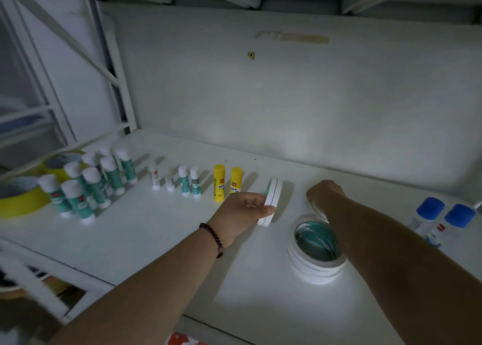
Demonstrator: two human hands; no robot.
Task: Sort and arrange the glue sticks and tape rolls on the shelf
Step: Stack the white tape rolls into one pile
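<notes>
**Both hands on tape rolls, mid-shelf**

Your left hand [241, 209] holds two white tape rolls [271, 203] standing on edge on the white shelf [156, 240]. The thumb lies along their near rim and the fingers curl round the far side, so the rolls sit pinched between thumb and fingers (the fingertips themselves are hidden behind the rolls). A dark bead bracelet [212, 237] rings that wrist.

Your right hand [324, 192] is knuckles-up over more white rolls [317, 209], fingers curled down out of sight; the grip cannot be read.

Just in front of that hand lies a flat stack of tape rolls [317, 253] with a green core.

Left of the upright rolls stand two yellow glue sticks [227, 182], then a short row of white-capped sticks [180, 180], then a green-labelled cluster [88, 182]. Yellow tape rolls [20, 201] sit at the far left. Two blue-capped sticks [443, 219] stand at the right.
</notes>
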